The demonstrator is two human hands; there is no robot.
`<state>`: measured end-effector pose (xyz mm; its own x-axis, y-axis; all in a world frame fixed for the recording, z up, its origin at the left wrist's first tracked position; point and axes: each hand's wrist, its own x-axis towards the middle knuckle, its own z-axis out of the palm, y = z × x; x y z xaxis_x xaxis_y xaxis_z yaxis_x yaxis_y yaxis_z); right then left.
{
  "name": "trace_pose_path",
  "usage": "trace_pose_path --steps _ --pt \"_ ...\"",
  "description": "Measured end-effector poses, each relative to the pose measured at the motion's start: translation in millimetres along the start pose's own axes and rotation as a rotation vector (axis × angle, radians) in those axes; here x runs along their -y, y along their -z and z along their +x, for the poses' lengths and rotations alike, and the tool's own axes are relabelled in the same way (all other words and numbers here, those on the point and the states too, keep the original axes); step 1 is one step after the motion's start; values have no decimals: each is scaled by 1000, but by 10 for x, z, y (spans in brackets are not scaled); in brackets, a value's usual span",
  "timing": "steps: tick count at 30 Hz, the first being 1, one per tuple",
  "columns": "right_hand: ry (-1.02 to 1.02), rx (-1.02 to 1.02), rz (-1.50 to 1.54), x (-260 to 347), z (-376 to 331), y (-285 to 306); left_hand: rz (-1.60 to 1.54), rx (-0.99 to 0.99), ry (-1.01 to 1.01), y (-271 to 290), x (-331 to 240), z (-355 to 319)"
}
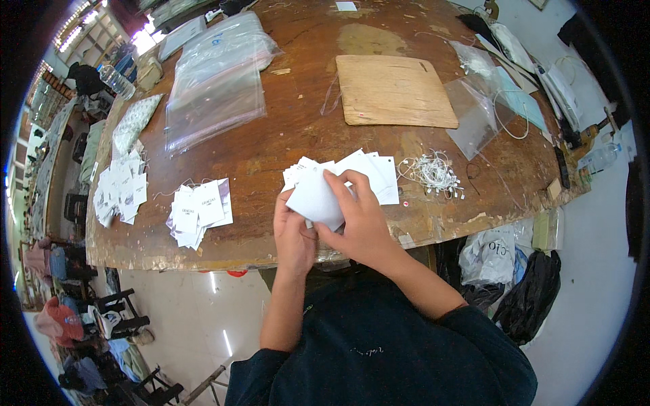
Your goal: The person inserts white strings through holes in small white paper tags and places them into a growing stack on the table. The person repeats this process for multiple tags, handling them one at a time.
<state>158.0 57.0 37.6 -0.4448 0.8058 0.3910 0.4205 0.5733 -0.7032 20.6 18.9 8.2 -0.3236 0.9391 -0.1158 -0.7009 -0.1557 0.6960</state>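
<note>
Your left hand (296, 237) and right hand (365, 220) are both closed on a smooth, white, squarish paper card (315, 196), pinched between thumbs and fingers at the centre of the frame. You can't tell from here whether it is 1 card or several; a white corner shows below it. Pressing too hard could crease the flat face, while a loose pinch could let the card slip or a layer slide askew.

Just beyond your fingers lies a loose fan of flat, white paper cards (379, 172); a brushing knuckle could scatter it. Right of centre, a tangle of thin, white, looped strings (431, 170) could knot further if 1 strand were pulled.

Left of centre sits a heap of square, white printed tags (200, 210), corners poking out. At the frame's left is a taller mound of white strung tags (122, 186), which could snag or slump if nudged.

Farther out, the worn, brown wooden table (298, 122) carries glossy, clear plastic bags (223, 74) at upper left and a pale, rounded-corner plywood board (396, 91) at upper right.
</note>
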Motion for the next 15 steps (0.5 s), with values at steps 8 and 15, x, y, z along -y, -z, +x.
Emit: trace_pose_path --steps 8,15 --pt "18 -25 72 -22 -56 -84 273 -55 -30 -142 17 -4" --pt "45 -80 229 -137 -80 -21 364 -42 -90 -88 55 -5"
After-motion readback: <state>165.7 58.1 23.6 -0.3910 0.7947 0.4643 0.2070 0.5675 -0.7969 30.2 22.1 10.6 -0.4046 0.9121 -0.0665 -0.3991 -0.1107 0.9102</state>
